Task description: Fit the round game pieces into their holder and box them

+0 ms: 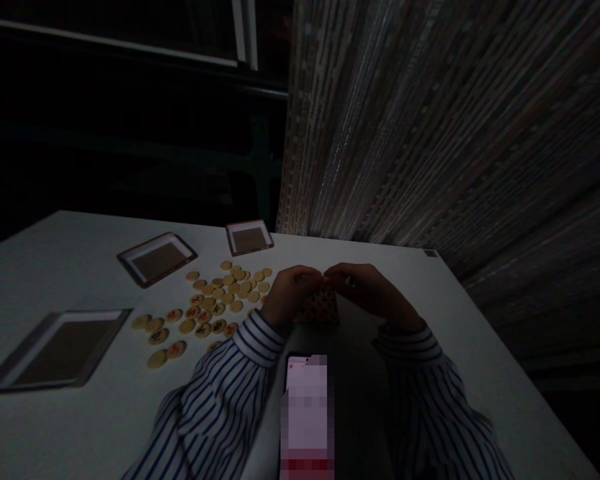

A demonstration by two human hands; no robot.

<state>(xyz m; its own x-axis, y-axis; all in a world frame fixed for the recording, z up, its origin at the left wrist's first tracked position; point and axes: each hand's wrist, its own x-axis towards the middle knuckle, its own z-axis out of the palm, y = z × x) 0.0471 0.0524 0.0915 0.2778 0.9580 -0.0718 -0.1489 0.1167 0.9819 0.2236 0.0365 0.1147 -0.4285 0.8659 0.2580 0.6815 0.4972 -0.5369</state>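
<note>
Xiangqi pieces [218,293] lie scattered, some overlapping, on the white table [390,427], left of my view's centre. I see the left hand [291,292] and right hand [364,287] curled with fingertips close together above a dark box patterned with round shapes [325,312]; I cannot tell whether either grips anything. A lit phone [307,413] sits between the striped sleeves [220,407].

I'm in a dim room, home or shop I can't tell: white table [450,320], hanging curtain [405,133], game discs [234,289].
</note>
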